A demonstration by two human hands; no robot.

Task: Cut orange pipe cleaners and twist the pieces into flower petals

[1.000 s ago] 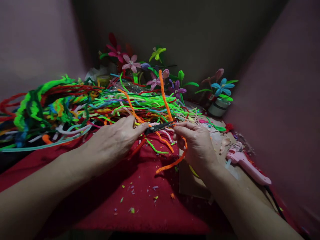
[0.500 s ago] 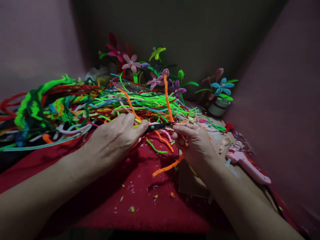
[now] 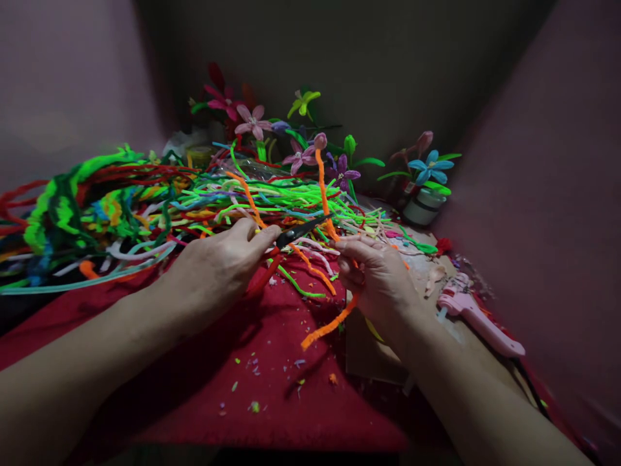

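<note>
My left hand [image 3: 220, 268] is closed around the handles of black scissors [image 3: 299, 231], whose blades point right and slightly up toward an orange pipe cleaner [image 3: 324, 194]. My right hand [image 3: 376, 275] pinches that orange pipe cleaner; its upper part stands up from my fingers and its lower end hangs below my palm over the red cloth [image 3: 272, 388]. The blade tips touch or nearly touch the orange stem just above my right fingers.
A big heap of coloured pipe cleaners [image 3: 145, 200] lies behind my hands. Finished pipe-cleaner flowers [image 3: 252, 120] and a blue flower in a small pot [image 3: 427, 194] stand at the back. A pink glue gun [image 3: 478, 320] lies at the right. Small clippings dot the cloth.
The scissor blades have tilted upward and risen toward the orange stem. My right hand has shifted slightly, and the orange stem's top has dropped a little.
</note>
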